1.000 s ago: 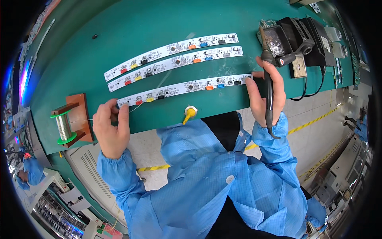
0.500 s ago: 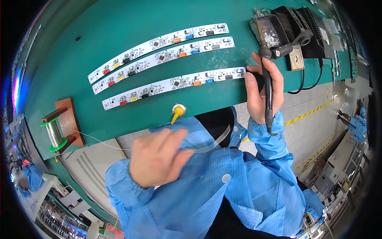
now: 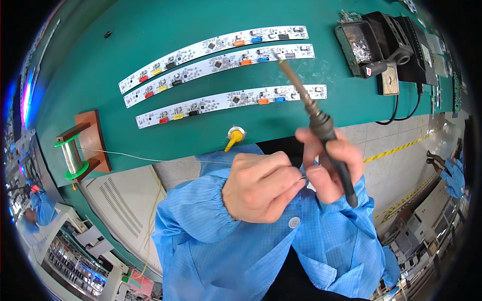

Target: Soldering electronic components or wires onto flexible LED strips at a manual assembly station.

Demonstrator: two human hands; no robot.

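My right hand (image 3: 324, 183) grips a soldering iron (image 3: 321, 124) by its dark handle, its metal tip slanting up and left over the right ends of the strip boards. Closed fingers of my left hand (image 3: 263, 188) pinch a thin solder wire (image 3: 150, 159), and a short end shows beside my right thumb. The wire runs back to a green-rimmed spool (image 3: 71, 156) on a brown stand at the left. Three curved white circuit boards lie on the green mat: a far one (image 3: 188, 52), a middle one (image 3: 201, 72) and a near one (image 3: 218, 104), with coloured connectors on each.
A soldering station (image 3: 416, 50) stands at the back right beside a metal tray (image 3: 364, 42) of solder scraps and an iron holder (image 3: 374, 69). A yellow plug (image 3: 233, 138) sits at the table's front edge. A small black part (image 3: 107, 34) lies far left.
My right hand has swung the iron from the holder area leftward, toward the boards. My left hand has moved right with the wire, next to my right hand. The view has shifted slightly.
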